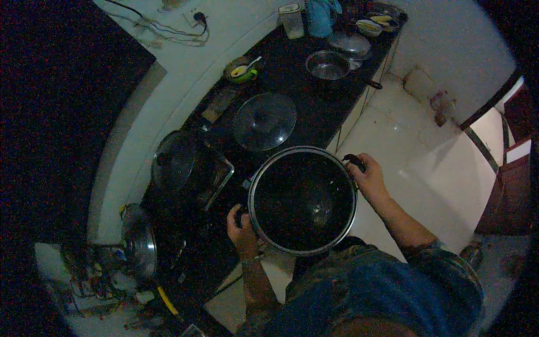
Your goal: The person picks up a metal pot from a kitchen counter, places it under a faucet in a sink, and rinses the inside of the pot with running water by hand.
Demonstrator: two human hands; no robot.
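A wide, round cooking pot (304,198) with a shiny metal rim and a dark interior is held in front of my body, near the counter's edge. My left hand (242,227) grips its dark handle on the left side. On the opposite side, my right hand (367,173) has its fingers closed around the other dark handle (354,162). A small bright reflection shows inside the pot; whether it contains anything is too dark to tell. Just beyond the pot, a round clear glass lid (265,122) lies on the dark countertop (294,94).
A dark round pan or lid (174,162) and a shiny metal vessel (141,246) stand left. Farther along are a green cup (244,76) with a utensil, a metal pan (327,66), a plastic container (291,21) and several bowls (370,27). Pale floor (391,139) lies right.
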